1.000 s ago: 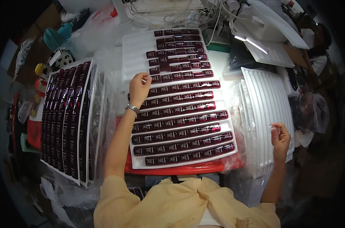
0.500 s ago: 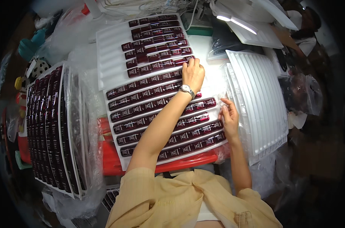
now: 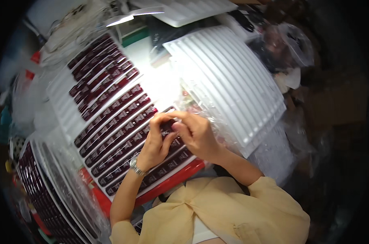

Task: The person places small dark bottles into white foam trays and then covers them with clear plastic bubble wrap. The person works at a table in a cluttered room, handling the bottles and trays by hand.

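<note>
My left hand (image 3: 154, 142), with a watch (image 3: 137, 164) on its wrist, and my right hand (image 3: 198, 136) meet over the near right end of a white ridged tray (image 3: 62, 103). Their thumbs and fingers are bent inward and pinched close together. Whatever sits between the fingertips is too small and covered to make out. Rows of glossy dark red pieces (image 3: 117, 122) with pale print fill most of the tray's grooves. Toward the far end the rows are shorter and uneven, leaving bare grooves on the left. My hands hide part of the nearest rows.
White ridged trays (image 3: 229, 81) lie stacked at the right over clear plastic film. More trays of dark pieces (image 3: 40, 195) stand at the lower left, wrapped in film. Under the filled tray is a red surface (image 3: 172, 181). A lit lamp (image 3: 131, 15) hangs at the back.
My left hand has come back from the tray's right edge, farther away, to join my right hand. The view has turned, so the trays appear shifted left and tilted.
</note>
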`<control>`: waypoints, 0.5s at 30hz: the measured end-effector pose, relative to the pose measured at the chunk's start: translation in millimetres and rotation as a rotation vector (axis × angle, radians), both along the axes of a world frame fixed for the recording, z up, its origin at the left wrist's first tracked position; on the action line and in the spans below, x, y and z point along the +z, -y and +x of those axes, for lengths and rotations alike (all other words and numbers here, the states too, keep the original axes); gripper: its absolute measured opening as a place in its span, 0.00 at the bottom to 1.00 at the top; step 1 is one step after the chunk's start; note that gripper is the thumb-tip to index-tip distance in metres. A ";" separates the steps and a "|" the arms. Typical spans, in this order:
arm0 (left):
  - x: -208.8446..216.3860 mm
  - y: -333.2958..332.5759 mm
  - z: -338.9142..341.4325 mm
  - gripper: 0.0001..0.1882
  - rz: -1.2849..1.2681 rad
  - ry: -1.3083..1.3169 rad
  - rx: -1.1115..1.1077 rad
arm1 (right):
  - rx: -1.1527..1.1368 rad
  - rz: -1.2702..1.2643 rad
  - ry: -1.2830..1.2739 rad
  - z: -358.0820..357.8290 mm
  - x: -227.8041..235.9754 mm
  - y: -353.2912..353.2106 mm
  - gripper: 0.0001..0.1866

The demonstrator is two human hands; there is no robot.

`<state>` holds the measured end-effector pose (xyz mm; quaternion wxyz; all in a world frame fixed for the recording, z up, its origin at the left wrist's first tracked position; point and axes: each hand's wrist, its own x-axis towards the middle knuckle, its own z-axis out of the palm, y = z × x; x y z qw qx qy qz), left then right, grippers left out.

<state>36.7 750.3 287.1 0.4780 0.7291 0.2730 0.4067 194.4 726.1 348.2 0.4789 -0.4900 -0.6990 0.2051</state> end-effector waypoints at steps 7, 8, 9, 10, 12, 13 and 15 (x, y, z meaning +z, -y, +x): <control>12.7 44.8 41.8 0.33 -0.646 0.431 -0.113 | 0.088 -0.108 0.355 25.9 3.8 35.2 0.26; 12.2 44.7 44.0 0.28 -0.696 0.473 -0.102 | 0.142 -0.154 0.469 30.1 8.3 42.1 0.30; 9.5 45.1 43.4 0.23 -0.687 0.330 -0.089 | 0.228 -0.194 0.451 39.0 10.8 48.4 0.38; 2.8 45.7 38.7 0.19 -0.678 0.185 -0.047 | 0.197 -0.264 0.404 50.8 16.8 47.5 0.38; 0.1 34.5 31.3 0.06 -0.249 -0.046 0.236 | -0.165 -0.223 0.374 90.6 30.1 43.5 0.34; -4.5 21.5 28.0 0.09 -0.018 -0.171 0.335 | -0.460 -0.212 0.450 115.5 39.7 40.8 0.31; -11.6 -2.7 30.3 0.14 0.290 -0.429 0.464 | -0.714 -0.097 0.927 170.6 34.8 36.2 0.27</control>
